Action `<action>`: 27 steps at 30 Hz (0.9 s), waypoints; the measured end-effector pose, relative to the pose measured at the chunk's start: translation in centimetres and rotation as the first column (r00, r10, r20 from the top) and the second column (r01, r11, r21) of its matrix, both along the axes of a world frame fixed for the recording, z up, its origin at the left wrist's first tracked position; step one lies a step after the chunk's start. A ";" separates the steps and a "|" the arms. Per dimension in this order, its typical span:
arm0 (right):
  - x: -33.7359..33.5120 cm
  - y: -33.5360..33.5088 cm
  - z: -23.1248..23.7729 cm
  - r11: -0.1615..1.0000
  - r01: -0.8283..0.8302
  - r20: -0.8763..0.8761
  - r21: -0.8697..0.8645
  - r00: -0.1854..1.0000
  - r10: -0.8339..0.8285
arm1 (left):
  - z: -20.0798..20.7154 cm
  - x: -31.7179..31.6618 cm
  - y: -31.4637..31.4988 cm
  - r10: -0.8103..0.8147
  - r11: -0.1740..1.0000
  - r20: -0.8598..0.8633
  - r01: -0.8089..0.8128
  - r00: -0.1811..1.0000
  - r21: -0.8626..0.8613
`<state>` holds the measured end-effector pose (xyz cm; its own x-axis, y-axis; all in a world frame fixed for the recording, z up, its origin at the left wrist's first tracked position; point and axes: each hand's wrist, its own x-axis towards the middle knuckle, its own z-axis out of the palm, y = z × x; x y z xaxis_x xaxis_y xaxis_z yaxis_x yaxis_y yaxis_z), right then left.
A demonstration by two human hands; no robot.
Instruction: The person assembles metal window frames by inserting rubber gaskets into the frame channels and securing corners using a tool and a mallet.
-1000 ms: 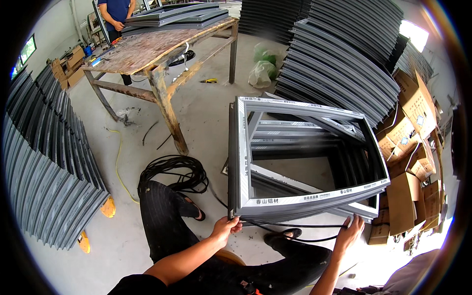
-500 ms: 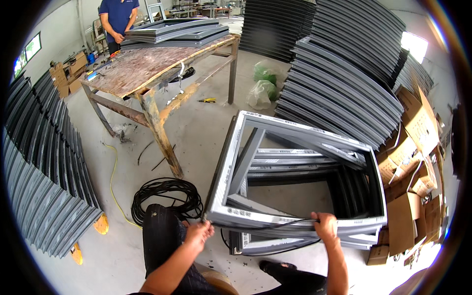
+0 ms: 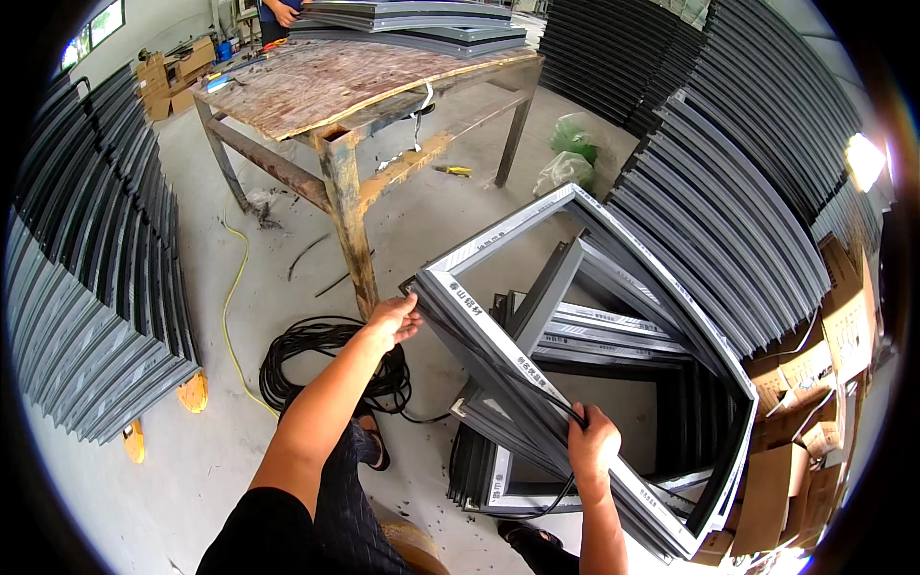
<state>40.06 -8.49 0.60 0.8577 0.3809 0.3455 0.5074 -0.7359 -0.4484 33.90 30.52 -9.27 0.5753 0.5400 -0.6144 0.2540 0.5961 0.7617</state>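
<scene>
Head view: your uppermost metal frame (image 3: 498,335) lies askew over a stack of frames (image 3: 484,484) on the floor. Your right grip (image 3: 591,439) is clenched round a black strip (image 3: 567,406) against the frame's near side; your left grip (image 3: 394,322) meets its left corner, though you cannot tell whether it grasps frame or strip. Beside your leg lies a black coil (image 3: 278,364). At right, cardboard boxes (image 3: 767,489) hide their contents; plastic bags (image 3: 565,172) sit near the table (image 3: 355,81), which carries more frames (image 3: 412,17).
</scene>
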 end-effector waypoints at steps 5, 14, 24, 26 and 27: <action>-2.9 -1.2 1.9 0.980 -0.160 0.166 -0.123 0.970 0.179 | -2.4 -1.2 0.8 0.046 0.994 0.127 -0.058 0.991 0.089; -6.3 -24.3 0.8 0.816 0.553 0.348 -0.169 0.808 -0.476 | -0.7 -0.4 0.4 0.124 0.986 -0.060 -0.116 0.990 0.122; -5.7 -30.1 -4.5 0.790 0.612 0.505 0.042 0.669 -0.545 | -0.8 -0.3 -0.9 0.028 0.997 0.037 -0.030 0.999 0.069; -5.4 -30.2 -6.4 0.739 0.673 0.385 -0.007 0.684 -0.619 | -0.8 -1.6 0.3 0.040 0.994 -0.013 -0.038 0.999 0.098; -5.7 -31.1 -6.2 0.729 0.684 0.422 -0.027 0.669 -0.613 | -0.1 -0.5 -1.0 0.008 0.997 -0.019 -0.006 1.000 0.072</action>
<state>34.33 -39.57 -5.61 0.7336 -0.1419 0.6646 -0.0340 -0.9844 -0.1727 33.39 29.52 -9.38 0.5596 0.5872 -0.5848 0.2653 0.5416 0.7977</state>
